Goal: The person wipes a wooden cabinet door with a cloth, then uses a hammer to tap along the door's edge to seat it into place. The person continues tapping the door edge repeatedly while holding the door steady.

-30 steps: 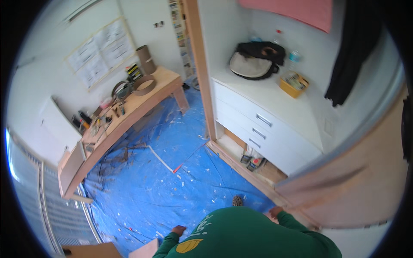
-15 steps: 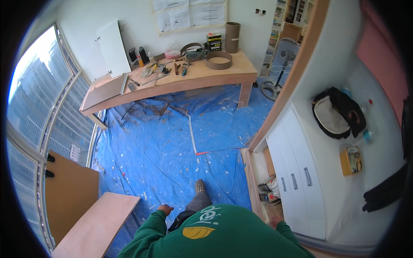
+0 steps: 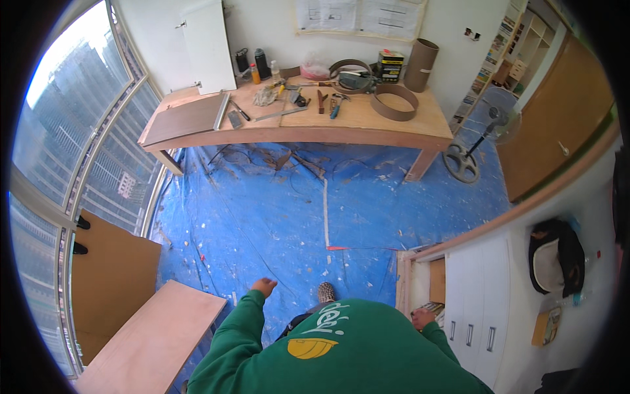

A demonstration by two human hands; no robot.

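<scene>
I look down over my green sweatshirt. At the lower middle, my left hand point(image 3: 264, 286) is out over the blue floor sheet point(image 3: 275, 230) with loosely bent fingers and nothing visible in it. My right hand point(image 3: 421, 318), also loosely open, hangs beside the white drawer fronts point(image 3: 478, 282) at lower right. Ahead is a long wooden workbench point(image 3: 341, 131) bearing a hammer point(image 3: 337, 107), gloves point(image 3: 265, 96), a brown ring point(image 3: 394, 103), a brown roll point(image 3: 420, 65), a power tool point(image 3: 351, 80), several bottles and a brown board point(image 3: 184, 119). One patterned shoe point(image 3: 326, 291) shows below me.
A pale board point(image 3: 151, 335) and brown sheet point(image 3: 111, 276) lie by the tall windows point(image 3: 105, 164) at left. At right stand a fan point(image 3: 462, 157), a wooden door point(image 3: 545, 131) and the cabinet with a black bag point(image 3: 556, 259). Drawings point(image 3: 357, 14) hang above the bench.
My view has swung rightward from the cabinet to face the bench, which now spans the upper middle. My left hand has risen a little.
</scene>
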